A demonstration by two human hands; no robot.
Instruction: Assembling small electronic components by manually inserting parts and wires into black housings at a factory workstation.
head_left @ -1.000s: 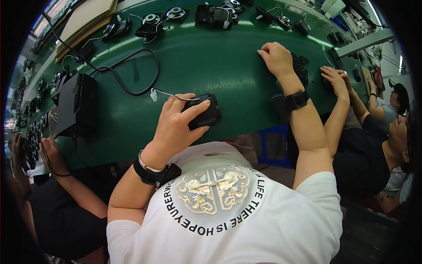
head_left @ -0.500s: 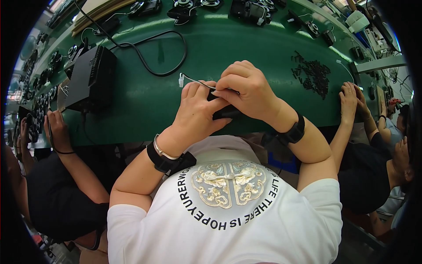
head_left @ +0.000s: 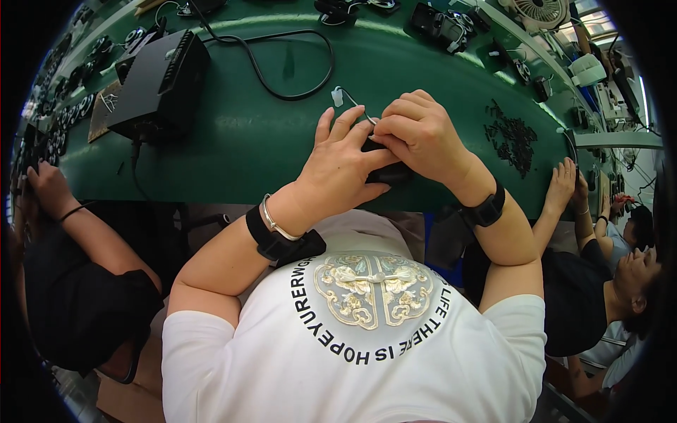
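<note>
A small black part [head_left: 389,174] lies at the table's near edge, mostly covered by my hands. My left hand [head_left: 340,161] holds it from the left, thumb on the near side and the other fingers stretched over its far side. From the part runs a thin pale wire [head_left: 354,101], ending in a white plug [head_left: 338,97] beyond my left fingertips. Thumb and forefinger of my right hand [head_left: 429,137] are pinched together at this wire, close to the black part. The exact spot under the right fingertips is hidden.
A black box [head_left: 159,88] with a looped black cord [head_left: 330,65] stands on the green tabletop [head_left: 247,158] at left. Small black pieces [head_left: 511,141] lie heaped at right. Black housings [head_left: 441,29] with wires line the back. Co-workers' hands [head_left: 49,189] [head_left: 562,185] are on both sides.
The whole view has shifted a little. My left fingers have straightened and spread from a more curled pose. The right hand keeps its pinch. The left co-worker's hand has moved farther left.
</note>
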